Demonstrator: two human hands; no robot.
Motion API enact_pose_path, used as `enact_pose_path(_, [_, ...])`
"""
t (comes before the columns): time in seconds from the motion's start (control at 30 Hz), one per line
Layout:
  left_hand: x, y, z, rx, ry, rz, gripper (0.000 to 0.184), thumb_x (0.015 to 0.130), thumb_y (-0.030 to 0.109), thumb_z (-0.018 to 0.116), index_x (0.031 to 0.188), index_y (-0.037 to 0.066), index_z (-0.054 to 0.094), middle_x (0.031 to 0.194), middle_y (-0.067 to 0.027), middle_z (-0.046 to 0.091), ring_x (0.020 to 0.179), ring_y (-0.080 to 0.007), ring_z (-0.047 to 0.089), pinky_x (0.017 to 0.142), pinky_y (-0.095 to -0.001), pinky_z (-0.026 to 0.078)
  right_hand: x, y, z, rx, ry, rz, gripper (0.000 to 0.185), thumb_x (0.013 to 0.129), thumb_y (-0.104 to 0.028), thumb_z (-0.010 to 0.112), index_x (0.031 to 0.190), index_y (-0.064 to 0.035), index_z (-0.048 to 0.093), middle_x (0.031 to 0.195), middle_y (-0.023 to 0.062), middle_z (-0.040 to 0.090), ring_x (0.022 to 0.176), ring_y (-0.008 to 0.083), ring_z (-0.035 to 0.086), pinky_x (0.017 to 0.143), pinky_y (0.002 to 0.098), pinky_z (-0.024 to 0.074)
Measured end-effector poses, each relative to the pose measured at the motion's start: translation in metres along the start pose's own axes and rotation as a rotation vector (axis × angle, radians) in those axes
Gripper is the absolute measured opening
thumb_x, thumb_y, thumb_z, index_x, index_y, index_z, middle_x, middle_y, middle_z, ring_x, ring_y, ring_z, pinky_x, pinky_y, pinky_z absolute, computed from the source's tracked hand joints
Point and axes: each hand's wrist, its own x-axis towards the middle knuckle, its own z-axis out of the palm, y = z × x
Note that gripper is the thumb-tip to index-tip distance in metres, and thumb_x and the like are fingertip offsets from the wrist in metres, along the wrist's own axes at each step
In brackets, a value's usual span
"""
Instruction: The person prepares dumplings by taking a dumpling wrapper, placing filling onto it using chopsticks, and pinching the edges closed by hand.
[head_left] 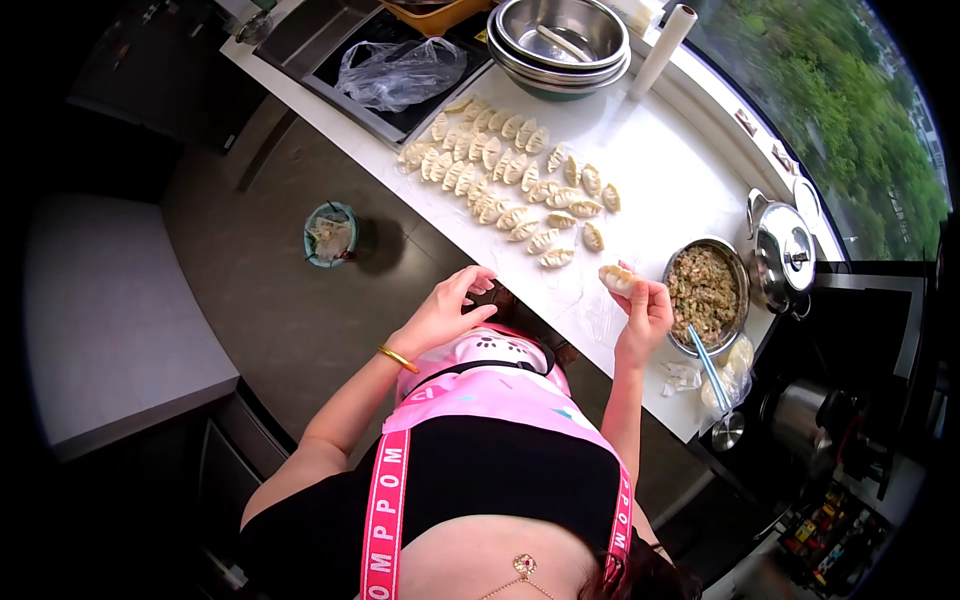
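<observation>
Dumplings (pixel 491 152) are laid in rows on the counter (pixel 690 185), ahead and left of the right hand's fingers (pixel 656 296); stacked bowls (pixel 560 82) are set farther ahead. Right of those fingers, chopsticks (pixel 708 366) are rested in a filling bowl (pixel 745 282), a lidded pot (pixel 783 252) placed beyond.

Shiny metal filling bowl (pixel 742 301) — glossy white countertop (pixel 655 200) (crinkly, clear plastic bag (pixel 400 75) too).

White counter (pixel 690 160); dumplings (pixel 512 168), 1 filling bowl (pixel 705 295), 1 lidded pot (pixel 782 250).
</observation>
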Motion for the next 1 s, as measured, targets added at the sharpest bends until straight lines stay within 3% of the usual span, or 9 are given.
enact_pose_path(0.5, [0.017, -0.013, -0.013, -0.080, -0.116, 0.068, 0.034, 0.087, 0.015, 0.065, 0.115, 0.000, 0.054, 0.105, -0.0146, 0.064, 0.099, -0.0244, 0.063, 0.088, -0.0353, 0.051, -0.004, -0.015, 0.024, 0.064, 0.099, -0.088, 0.023, 0.099, -0.017, 0.052, 0.090, 0.0037, 0.050, 0.108, 0.0288, 0.063, 0.101, 0.0310, 0.066, 0.075, 0.0361, 0.0612])
enact_pose_path(0.57, [0.024, -0.012, -0.010, -0.101, -0.101, 0.095, 0.035, 0.089, 0.011, 0.064, 0.121, 0.002, 0.054, 0.106, -0.0104, 0.064, 0.099, -0.0185, 0.063, 0.084, -0.0306, 0.053, -0.005, -0.016, 0.027, 0.086, 0.118, -0.066, 0.022, 0.099, -0.016, 0.052, 0.091, 0.0038, 0.051, 0.108, 0.0289, 0.063, 0.098, 0.0309, 0.067, 0.074, 0.0363, 0.0615])
enact_pose_path(0.73, [0.053, 0.050, 0.001, -0.272, -0.058, 0.157, 0.038, 0.088, 0.010, 0.065, 0.125, 0.007, 0.057, 0.106, -0.0083, 0.064, 0.098, -0.0160, 0.063, 0.081, -0.0280, 0.054, -0.006, -0.026, 0.038, 0.193, 0.077, 0.014, 0.020, 0.099, -0.014, 0.052, 0.092, 0.0047, 0.052, 0.109, 0.0294, 0.063, 0.093, 0.0299, 0.068, 0.074, 0.0371, 0.0617])
enact_pose_path(0.83, [0.068, 0.079, 0.011, -0.308, 0.054, 0.446, 0.025, 0.085, 0.010, 0.069, 0.110, 0.005, 0.066, 0.103, -0.0067, 0.065, 0.092, -0.0135, 0.065, 0.071, -0.0245, 0.053, -0.008, -0.030, 0.045, 0.178, 0.037, 0.015, 0.019, 0.099, -0.013, 0.051, 0.094, 0.0051, 0.053, 0.109, 0.0276, 0.063, 0.095, 0.0284, 0.067, 0.076, 0.0373, 0.0611])
enact_pose_path(1.0, [0.080, 0.090, 0.017, -0.280, 0.022, 0.407, 0.011, 0.084, 0.010, 0.070, 0.093, 0.003, 0.069, 0.090, -0.0044, 0.066, 0.081, -0.0118, 0.065, 0.063, -0.0229, 0.051, -0.014, -0.028, 0.054, 0.118, 0.047, 0.009, 0.017, 0.098, -0.011, 0.053, 0.099, 0.0063, 0.054, 0.106, 0.0217, 0.065, 0.091, 0.0243, 0.067, 0.080, 0.0373, 0.0601])
